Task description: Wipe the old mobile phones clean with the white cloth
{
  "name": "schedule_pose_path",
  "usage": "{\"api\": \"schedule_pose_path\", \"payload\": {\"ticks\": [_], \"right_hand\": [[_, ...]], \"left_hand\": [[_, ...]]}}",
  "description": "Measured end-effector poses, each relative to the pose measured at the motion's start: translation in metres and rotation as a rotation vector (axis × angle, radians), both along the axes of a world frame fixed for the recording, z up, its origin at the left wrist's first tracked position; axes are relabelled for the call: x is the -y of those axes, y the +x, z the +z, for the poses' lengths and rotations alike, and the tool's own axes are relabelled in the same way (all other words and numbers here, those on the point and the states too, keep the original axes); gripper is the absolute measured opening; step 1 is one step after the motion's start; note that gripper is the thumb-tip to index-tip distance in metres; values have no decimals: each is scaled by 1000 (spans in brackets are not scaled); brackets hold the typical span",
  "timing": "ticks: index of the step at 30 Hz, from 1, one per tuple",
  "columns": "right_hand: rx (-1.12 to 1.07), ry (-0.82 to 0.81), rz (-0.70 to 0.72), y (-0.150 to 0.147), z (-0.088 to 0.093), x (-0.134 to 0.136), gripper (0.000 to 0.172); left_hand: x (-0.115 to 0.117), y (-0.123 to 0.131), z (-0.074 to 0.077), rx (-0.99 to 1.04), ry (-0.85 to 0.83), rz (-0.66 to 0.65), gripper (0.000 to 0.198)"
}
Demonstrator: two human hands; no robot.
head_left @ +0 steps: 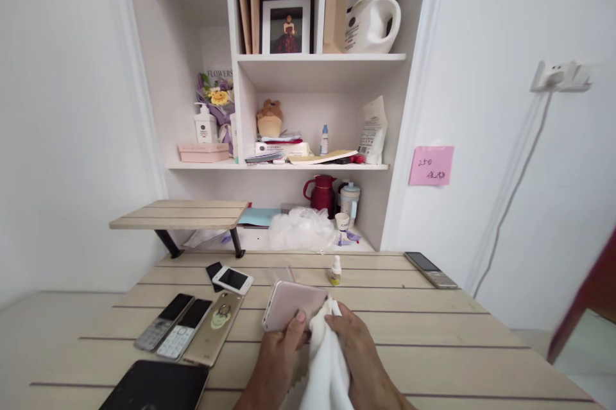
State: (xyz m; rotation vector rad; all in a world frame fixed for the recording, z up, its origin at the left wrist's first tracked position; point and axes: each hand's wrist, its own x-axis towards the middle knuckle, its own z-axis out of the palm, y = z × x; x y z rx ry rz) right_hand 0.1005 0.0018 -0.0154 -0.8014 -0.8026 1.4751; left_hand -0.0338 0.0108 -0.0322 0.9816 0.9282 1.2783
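— Main item?
— Rose-gold smartphone [293, 305], tilted, between both hands, just above the pale slatted wooden surface [404, 358].

— Hands?
— Left hand [282, 362] gripping the phone's lower edge, thumb on its back. Right hand [360, 352] curled, pinching a white terry cloth [327, 365] against the phone's right end.

— Left side?
— Gold smartphone with ring holder [212, 328] just beside the left hand, touching a white keypad phone [185, 329] and a silver keypad phone [163, 321]. Black tablet [154, 387] nearer the surface edge. White smartphone [233, 280] farther ahead.

— Ahead, right?
— Small white-capped dropper bottle [335, 271] standing upright, near the hands. Grey keypad phone [430, 270] well apart, near the far corner.
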Motion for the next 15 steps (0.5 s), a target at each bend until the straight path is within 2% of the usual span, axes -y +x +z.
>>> {"api": "schedule_pose_path", "payload": {"ticks": [3, 7, 11, 15], "right_hand": [[19, -3, -47, 3, -5, -4, 22], [58, -1, -77, 7, -10, -10, 21], [98, -6, -83, 12, -17, -18, 17], [137, -27, -78, 18, -23, -27, 20]], "left_hand": [[1, 2, 3, 304, -91, -158, 59], [-2, 1, 3, 632, -137, -321, 67], [-12, -2, -4, 763, -159, -394, 76], [-16, -4, -6, 783, -182, -532, 86]]}}
